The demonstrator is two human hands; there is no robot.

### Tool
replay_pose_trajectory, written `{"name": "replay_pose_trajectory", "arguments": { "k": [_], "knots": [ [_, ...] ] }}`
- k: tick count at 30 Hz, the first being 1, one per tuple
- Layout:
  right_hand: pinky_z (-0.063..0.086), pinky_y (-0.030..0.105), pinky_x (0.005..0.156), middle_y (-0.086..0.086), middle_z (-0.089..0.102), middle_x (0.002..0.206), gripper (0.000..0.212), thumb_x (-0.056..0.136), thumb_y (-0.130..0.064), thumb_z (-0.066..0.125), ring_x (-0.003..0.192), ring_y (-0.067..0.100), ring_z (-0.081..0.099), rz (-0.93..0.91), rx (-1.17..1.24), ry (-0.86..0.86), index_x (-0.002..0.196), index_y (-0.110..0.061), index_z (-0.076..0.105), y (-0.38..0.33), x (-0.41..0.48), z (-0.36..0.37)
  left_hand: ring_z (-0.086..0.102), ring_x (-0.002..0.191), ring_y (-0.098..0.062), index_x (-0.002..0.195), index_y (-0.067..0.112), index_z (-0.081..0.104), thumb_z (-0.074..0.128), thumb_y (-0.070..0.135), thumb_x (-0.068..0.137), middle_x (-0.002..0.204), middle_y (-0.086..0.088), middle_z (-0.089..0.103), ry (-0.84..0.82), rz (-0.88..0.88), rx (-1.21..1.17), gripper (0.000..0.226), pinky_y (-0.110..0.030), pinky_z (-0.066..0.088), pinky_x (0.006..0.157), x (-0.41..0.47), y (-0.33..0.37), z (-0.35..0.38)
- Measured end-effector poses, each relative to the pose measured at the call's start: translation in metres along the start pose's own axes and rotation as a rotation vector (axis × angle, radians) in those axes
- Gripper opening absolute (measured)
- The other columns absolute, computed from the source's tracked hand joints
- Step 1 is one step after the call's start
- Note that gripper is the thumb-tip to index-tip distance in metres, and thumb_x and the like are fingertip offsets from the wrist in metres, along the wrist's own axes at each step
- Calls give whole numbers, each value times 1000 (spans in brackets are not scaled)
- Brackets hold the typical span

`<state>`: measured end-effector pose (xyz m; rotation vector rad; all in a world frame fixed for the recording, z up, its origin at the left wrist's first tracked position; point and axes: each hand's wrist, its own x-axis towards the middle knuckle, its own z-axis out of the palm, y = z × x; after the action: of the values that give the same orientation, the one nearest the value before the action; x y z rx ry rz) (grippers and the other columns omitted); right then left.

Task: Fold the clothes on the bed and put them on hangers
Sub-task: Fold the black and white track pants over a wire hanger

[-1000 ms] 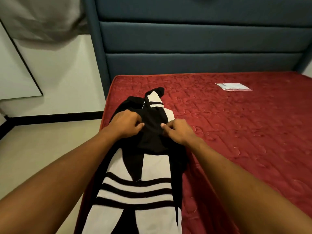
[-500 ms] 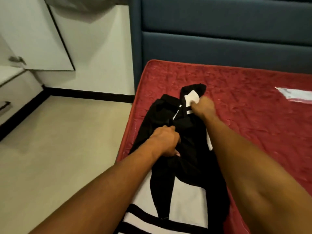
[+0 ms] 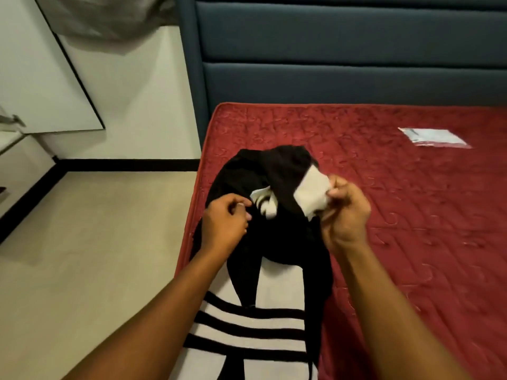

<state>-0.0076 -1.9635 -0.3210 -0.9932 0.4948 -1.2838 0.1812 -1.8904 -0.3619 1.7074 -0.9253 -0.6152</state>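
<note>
garment [image 3: 277,237]: black top with white panels and black stripes. It lies along the left edge of the mattress [image 3: 411,215], with its near end running off the bottom of the view.
right hand [image 3: 345,215]: raised just above the bed. Your fingertips pinch a white end piece [image 3: 310,193], which looks like a sleeve end or cuff.
left hand [image 3: 225,223]: low on the garment's left side, with fingers curled round a fold of black cloth.
handling: likely light, soft and floppy. It won't hold a shape, so expect it to sag and bunch wherever you let go.
hold: take seams, cuffs and shoulder lines rather than mid-panel. Loose cloth between your hands will droop.
fabric: matte, looks like knit, creased and heaped at the far end. The striped panel [image 3: 247,322] lies flatter near you.
slip risk: the garment sits at the bed's edge, so a pull to the left could drag it to the floor [image 3: 96,242].
surface: red quilted cover with a stitched swirl pattern, probably grippy enough to fold on.
headboard [image 3: 343,45]: blue-grey padded bands.
other: flat clear packet [image 3: 433,137] far right on the bed, well apart from the garment.
hangers: none in view.
</note>
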Motion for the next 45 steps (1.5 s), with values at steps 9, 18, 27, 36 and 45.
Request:
{"name": "replay_pose_trajectory", "arguments": {
  "k": [9,18,27,36,45],
  "knots": [
    [60,45,73,9,73,83,34,84,-30,81,74,23,70,464,-1122,-249,105,-7,67,43,-120,11,71,68,-28,108,10,66,74,7,87,88,-18,73,-186,-386,-22,23,-49,64,69,-131,4,-22],
    [49,43,96,13,55,131,42,88,-37,69,122,37,54,204,-1833,-521,125,-20,62,7,-256,15,70,99,-12,103,18,79,73,15,85,104,2,78,-435,191,602,19,-17,47,81,-264,-1,-66],
    [41,24,61,-8,63,71,11,80,-19,71,65,7,56,-56,-951,-48,76,-21,60,-37,-312,35,73,72,-38,104,7,60,50,55,102,93,-27,71,-92,-469,-120,49,-50,62,57,-325,27,-109],
    [45,28,53,3,58,61,16,68,-26,59,57,17,53,338,-700,-276,54,-20,64,-61,-364,33,68,64,-27,97,-1,75,73,12,81,83,-17,73,-156,-559,-203,20,-32,56,61,-365,18,-108],
    [63,49,72,5,75,68,33,94,-36,64,64,27,74,380,-1043,-300,71,-13,67,-44,-378,29,42,54,-15,82,16,57,68,16,75,68,-4,47,-676,-637,234,13,-28,33,59,-401,8,-167]
  ]
}}
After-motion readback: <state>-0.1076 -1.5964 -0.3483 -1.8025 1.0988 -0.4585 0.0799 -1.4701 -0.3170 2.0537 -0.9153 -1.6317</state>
